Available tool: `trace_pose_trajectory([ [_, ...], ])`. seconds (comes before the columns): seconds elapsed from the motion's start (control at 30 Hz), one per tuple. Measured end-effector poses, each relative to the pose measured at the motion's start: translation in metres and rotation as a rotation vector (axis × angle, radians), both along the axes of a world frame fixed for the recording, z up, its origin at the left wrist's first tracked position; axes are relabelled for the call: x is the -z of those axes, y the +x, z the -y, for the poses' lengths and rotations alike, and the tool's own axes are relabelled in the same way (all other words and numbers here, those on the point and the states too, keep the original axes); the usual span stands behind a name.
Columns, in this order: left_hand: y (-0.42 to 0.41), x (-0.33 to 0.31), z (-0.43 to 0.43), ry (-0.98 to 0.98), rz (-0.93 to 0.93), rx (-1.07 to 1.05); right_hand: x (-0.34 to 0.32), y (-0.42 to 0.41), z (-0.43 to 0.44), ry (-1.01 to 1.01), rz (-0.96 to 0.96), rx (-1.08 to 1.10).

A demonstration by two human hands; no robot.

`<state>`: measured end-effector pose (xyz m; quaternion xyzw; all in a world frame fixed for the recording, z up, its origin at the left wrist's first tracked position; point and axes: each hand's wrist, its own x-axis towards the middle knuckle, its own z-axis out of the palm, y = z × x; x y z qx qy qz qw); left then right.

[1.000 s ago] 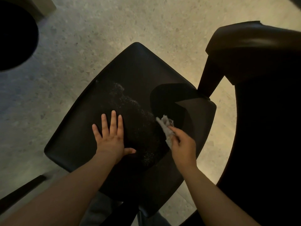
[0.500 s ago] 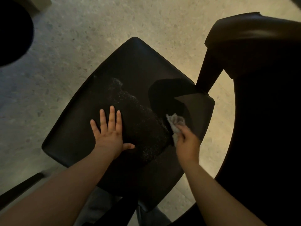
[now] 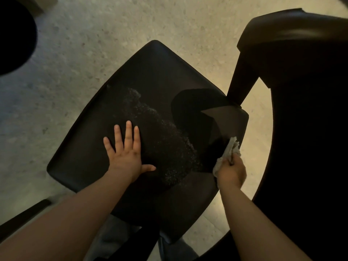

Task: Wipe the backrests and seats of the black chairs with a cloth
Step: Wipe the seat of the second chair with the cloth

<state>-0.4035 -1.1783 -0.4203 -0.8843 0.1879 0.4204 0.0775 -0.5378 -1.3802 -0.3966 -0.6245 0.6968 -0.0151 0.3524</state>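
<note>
A black chair seat fills the middle of the head view, seen from above. A band of pale dust or crumbs runs diagonally across it. My left hand lies flat on the seat, fingers spread, just left of the dust. My right hand is closed around a crumpled pale cloth at the seat's right edge, the cloth touching the seat there.
A second black chair's backrest and dark mass stand close on the right. A round black shape sits at the upper left. Speckled stone floor surrounds the seat. A dark bar lies at the lower left.
My right hand has slid the cloth rightward across the seat, from near the dust band to the right edge. My left hand has stayed flat in place.
</note>
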Motion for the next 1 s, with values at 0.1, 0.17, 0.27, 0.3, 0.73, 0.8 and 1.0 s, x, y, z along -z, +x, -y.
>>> trace_pose_trajectory([
  [0.1,0.0,0.0,-0.001,-0.001,0.001,0.005,0.003,-0.002,-0.028,-0.027,0.048,-0.056],
  [0.17,0.001,-0.002,0.0,0.003,-0.005,0.007,0.004,0.002,-0.046,0.02,0.079,-0.173],
  [0.27,0.001,-0.003,0.0,0.004,-0.018,0.005,0.0,0.008,-0.053,0.0,0.147,-0.298],
  [0.3,0.001,-0.003,0.0,0.004,-0.017,0.008,-0.004,0.009,-0.049,-0.056,0.152,-0.266],
  [0.73,0.001,-0.003,0.0,0.008,-0.006,0.009,0.007,-0.008,-0.046,0.023,0.005,0.112],
  [0.8,0.002,-0.005,0.001,0.014,-0.017,0.005,-0.002,0.0,-0.047,0.016,0.052,-0.022],
  [1.0,0.002,-0.005,0.001,0.017,-0.032,0.002,-0.004,0.001,-0.009,-0.2,0.029,-0.151],
])
